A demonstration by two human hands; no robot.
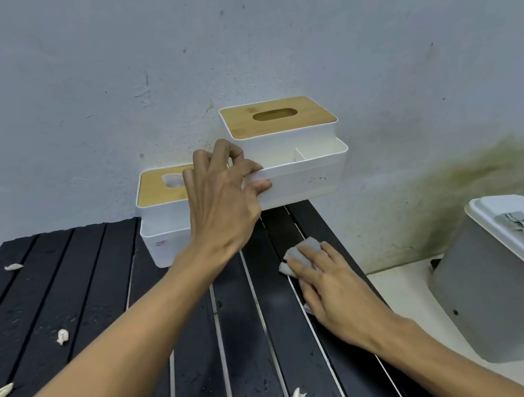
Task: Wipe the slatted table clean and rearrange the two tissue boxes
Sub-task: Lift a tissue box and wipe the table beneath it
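Wiping looks far from done: white paper scraps (62, 336) and droplets dot the black slatted tabletop (62, 301). The left hand (223, 201) grips the rim of the far-right white, wood-lidded tissue box (299, 178) — the right hand (335, 293), fingers flat, presses a grey cloth (300, 250) just near of it.

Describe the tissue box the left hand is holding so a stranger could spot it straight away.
Find the black slatted table; at its far edge by the wall are two white tissue boxes with wooden lids. The one meant is the right-hand box, gripped at its front rim by the left hand. Unlike its neighbour, its oval slot shows no tissue.
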